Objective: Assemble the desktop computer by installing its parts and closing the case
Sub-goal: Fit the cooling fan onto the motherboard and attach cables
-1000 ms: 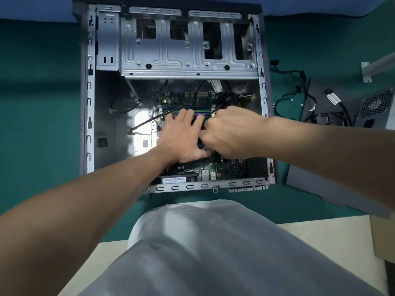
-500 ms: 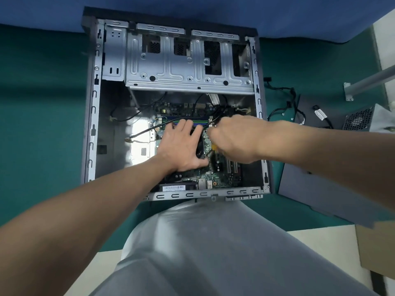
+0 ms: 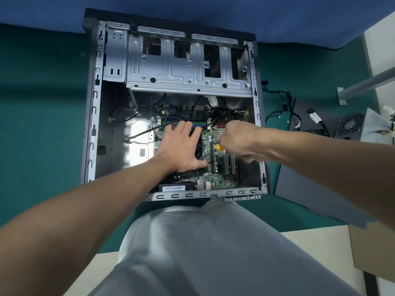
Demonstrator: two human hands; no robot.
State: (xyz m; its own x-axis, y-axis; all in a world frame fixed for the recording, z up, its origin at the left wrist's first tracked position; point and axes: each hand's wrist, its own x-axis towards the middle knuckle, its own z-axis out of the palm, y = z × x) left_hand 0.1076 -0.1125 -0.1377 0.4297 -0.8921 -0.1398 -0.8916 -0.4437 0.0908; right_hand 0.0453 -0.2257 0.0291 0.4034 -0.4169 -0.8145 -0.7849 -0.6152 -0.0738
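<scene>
The open computer case (image 3: pixel 94 129) lies on its side on a green mat. Inside it sits the green motherboard (image 3: pixel 222 167), with memory sticks (image 3: pixel 192 122) at its far edge. My left hand (image 3: pixel 179 148) lies flat with straight fingers on the black cooler fan (image 3: pixel 198 154), covering most of it. My right hand (image 3: pixel 239 142) hovers over the board's right half near the expansion slots (image 3: pixel 229 165). Its fingers are curled round a small yellow-handled tool (image 3: pixel 219 147), which is mostly hidden.
A metal drive cage (image 3: pixel 188 67) fills the case's far end. Loose black cables (image 3: pixel 284 107), the grey side panel (image 3: pixel 316 189) and a power supply (image 3: pixel 352 124) lie to the right of the case. My grey-clad knee (image 3: pixel 203 242) is just in front.
My right hand has drawn away to the right from my left hand, uncovering the board's right half and the yellow tool. My left hand stays on the fan.
</scene>
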